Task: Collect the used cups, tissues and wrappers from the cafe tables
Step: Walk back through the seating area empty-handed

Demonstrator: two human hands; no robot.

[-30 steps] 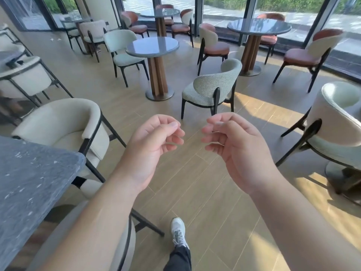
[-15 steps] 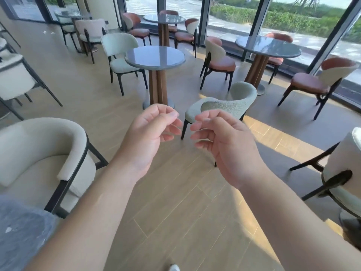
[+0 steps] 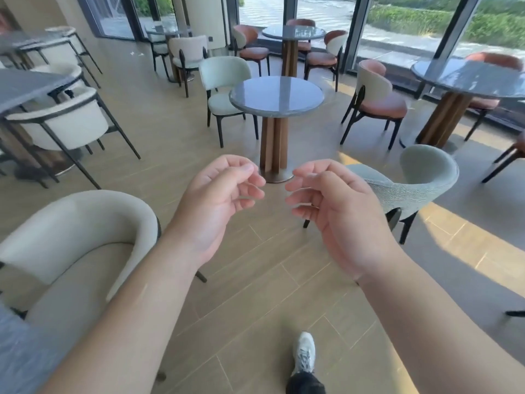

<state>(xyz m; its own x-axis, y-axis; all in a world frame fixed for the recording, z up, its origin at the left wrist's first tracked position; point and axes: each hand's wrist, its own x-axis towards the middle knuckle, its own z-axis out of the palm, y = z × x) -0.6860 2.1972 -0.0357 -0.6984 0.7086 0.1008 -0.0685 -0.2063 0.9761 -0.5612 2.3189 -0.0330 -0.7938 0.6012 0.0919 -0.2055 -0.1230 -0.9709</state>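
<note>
Closer round table (image 3: 276, 95), empty hands apart.

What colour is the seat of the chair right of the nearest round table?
Terracotta orange seat, with a cream backrest; shown in the head view.

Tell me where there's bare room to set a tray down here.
The round grey table straight ahead shows a bare top, ringed by the pale green chair and the rust-seated chair. Open floor lies between the cream armchair and the green chair. The left side is crowded with chairs.
</note>
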